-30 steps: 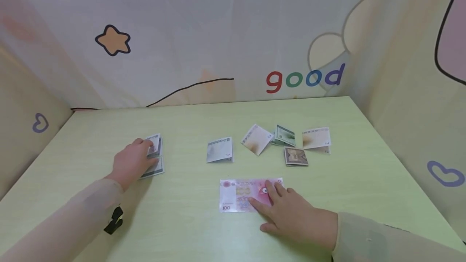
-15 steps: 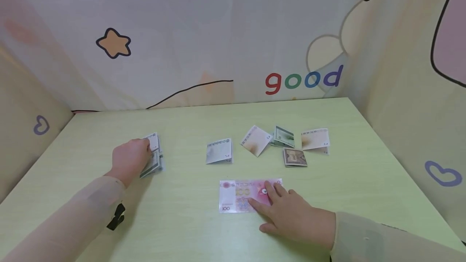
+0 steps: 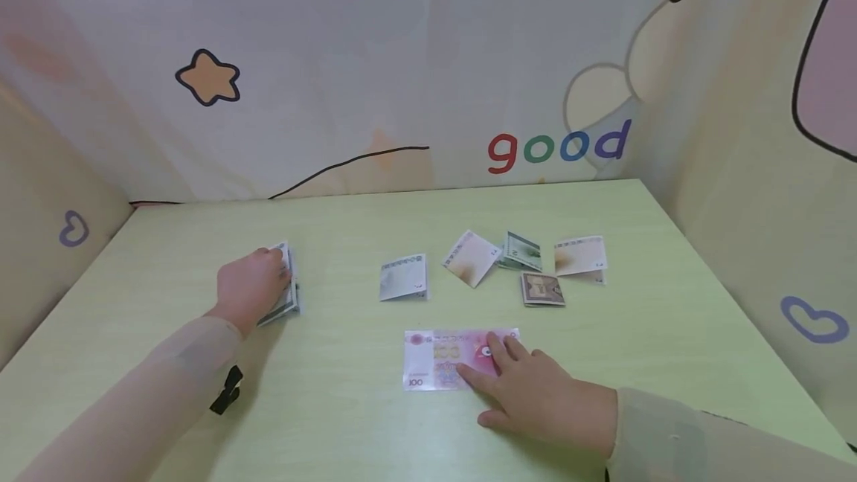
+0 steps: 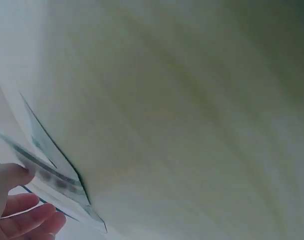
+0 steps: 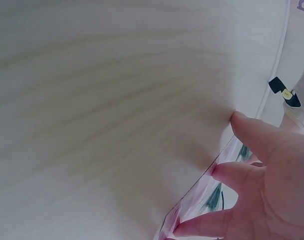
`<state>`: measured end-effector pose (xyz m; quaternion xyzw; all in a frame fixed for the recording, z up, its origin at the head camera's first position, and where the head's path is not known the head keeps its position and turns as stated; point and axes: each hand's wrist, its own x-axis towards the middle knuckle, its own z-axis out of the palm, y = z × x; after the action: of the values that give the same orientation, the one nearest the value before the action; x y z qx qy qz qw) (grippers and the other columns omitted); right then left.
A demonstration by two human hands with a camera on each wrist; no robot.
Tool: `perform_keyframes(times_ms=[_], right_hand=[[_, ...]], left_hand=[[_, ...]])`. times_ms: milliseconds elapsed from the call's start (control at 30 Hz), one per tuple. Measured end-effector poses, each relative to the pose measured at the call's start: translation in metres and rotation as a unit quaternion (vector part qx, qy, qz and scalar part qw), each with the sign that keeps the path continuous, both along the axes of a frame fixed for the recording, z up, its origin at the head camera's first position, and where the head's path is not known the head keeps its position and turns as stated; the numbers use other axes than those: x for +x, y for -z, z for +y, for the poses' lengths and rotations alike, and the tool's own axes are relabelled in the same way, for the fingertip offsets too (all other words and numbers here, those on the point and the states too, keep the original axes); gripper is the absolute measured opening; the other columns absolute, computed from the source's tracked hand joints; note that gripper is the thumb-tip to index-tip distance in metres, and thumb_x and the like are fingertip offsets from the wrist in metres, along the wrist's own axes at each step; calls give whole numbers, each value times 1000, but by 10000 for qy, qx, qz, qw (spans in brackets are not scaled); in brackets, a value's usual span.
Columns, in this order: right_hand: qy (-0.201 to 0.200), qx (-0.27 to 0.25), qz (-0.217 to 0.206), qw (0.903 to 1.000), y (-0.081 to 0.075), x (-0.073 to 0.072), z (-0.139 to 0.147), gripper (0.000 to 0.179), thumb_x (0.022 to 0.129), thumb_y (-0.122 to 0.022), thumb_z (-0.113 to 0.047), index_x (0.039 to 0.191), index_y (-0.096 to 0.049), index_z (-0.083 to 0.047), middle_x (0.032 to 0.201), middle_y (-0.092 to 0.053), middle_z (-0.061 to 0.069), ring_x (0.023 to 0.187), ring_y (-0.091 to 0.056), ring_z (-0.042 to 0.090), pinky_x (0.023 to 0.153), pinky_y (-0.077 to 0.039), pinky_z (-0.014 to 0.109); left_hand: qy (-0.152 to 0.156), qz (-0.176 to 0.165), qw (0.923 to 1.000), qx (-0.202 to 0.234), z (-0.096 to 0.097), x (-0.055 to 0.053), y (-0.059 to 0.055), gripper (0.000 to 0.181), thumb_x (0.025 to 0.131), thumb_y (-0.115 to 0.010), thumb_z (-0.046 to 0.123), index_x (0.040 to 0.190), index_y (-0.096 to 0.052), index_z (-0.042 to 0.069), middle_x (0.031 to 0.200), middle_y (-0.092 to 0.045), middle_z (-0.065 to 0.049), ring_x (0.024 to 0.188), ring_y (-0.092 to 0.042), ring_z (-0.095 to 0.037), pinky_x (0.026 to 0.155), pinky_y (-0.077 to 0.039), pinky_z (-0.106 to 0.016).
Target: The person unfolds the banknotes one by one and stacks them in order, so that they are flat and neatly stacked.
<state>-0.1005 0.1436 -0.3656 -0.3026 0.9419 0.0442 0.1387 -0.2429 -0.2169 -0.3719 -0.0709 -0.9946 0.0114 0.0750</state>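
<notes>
At the left of the table, my left hand pinches a folded grey-green banknote, thumb on one side and fingers on the other. Another folded banknote lies against it; the hand covers much of both in the head view. My right hand rests with spread fingers on the right part of a flat pink 100 banknote, near the front middle. In the right wrist view its fingertips touch the table and the note's edge.
Behind the pink note lie a folded pale banknote, a pinkish one, a green one, a brown one and a cream one. Printed cloth walls enclose the table at the back and sides.
My left hand has shifted slightly right and closed over the left-hand notes; the nearer note has moved up against the farther one. The right hand and pink note stay put.
</notes>
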Motion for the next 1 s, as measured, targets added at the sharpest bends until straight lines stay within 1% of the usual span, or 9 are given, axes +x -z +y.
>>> perform_keyframes(times_ms=[133, 233, 300, 400, 567, 733, 800, 867, 1000], right_hand=[[21, 30, -13, 10000, 1, -1, -1, 58, 78, -46, -53, 130, -31, -32, 131, -26, 24, 116, -27, 42, 77, -37, 48], [87, 47, -80, 9999, 0, -1, -2, 59, 78, -47, -53, 130, -31, -33, 131, -26, 23, 116, -27, 41, 78, -36, 49], [107, 39, -119, 9999, 0, -1, -2, 59, 78, -47, -53, 130, -30, -33, 132, -25, 23, 116, -27, 41, 80, -35, 50], [113, -22, -160, 9998, -1, -1, -2, 59, 78, -48, -52, 130, -31, -32, 132, -25, 23, 116, -27, 41, 81, -33, 52], [58, -96, -114, 9999, -1, 0, -1, 58, 78, -48, -51, 130, -33, -30, 131, -26, 24, 117, -26, 40, 82, -32, 54], [41, -107, -146, 9998, -1, 0, 0, 59, 78, -48, -51, 130, -32, -30, 131, -26, 24, 118, -25, 38, 83, -31, 53], [43, -109, -170, 9998, -1, 0, 0, 59, 78, -48, -51, 130, -32, -30, 131, -26, 24, 118, -25, 37, 84, -31, 53], [40, -109, -172, 9998, -1, 0, 0, 59, 78, -49, -51, 130, -32, -30, 131, -26, 24, 119, -25, 37, 84, -31, 52], [-2, -98, -140, 9999, -1, 0, 1, 59, 78, -48, -50, 130, -32, -30, 132, -26, 23, 119, -24, 36, 85, -31, 51]], left_hand=[[-149, -27, 9999, -50, -2, 0, -6, 16, 81, -49, 16, 76, -56, 2, 59, -50, -5, 46, -43, -18, 33, -31, -32], [-244, -50, 9997, -10, -7, 1, -13, 13, 81, -49, 13, 79, -55, 2, 62, -52, -6, 47, -43, -18, 34, -31, -32], [-333, -17, 9994, 108, -12, 2, -16, 12, 81, -47, 12, 80, -54, 2, 62, -52, -7, 47, -42, -19, 34, -30, -32], [-388, 171, 9986, 307, -22, 3, -20, 11, 82, -47, 11, 79, -53, 2, 63, -55, -11, 46, -45, -21, 34, -30, -32], [-589, 431, 9945, 751, -35, 4, -29, 12, 81, -46, 11, 78, -53, 1, 64, -56, -16, 48, -49, -27, 35, -31, -36], [-880, 384, 9908, 954, -43, 4, -37, 17, 83, -45, 16, 82, -51, 0, 65, -55, -14, 50, -47, -24, 38, -32, -33], [-990, 390, 9880, 1120, -44, 6, -40, 19, 84, -44, 17, 85, -49, -1, 66, -54, -14, 51, -46, -23, 39, -33, -32], [-1086, 432, 9832, 1401, -44, 7, -43, 22, 85, -41, 19, 88, -48, -1, 69, -55, -15, 52, -47, -23, 40, -34, -32], [-1270, 509, 9679, 2109, -43, 9, -46, 26, 86, -39, 23, 92, -47, -1, 78, -58, -17, 57, -49, -24, 45, -35, -31]])
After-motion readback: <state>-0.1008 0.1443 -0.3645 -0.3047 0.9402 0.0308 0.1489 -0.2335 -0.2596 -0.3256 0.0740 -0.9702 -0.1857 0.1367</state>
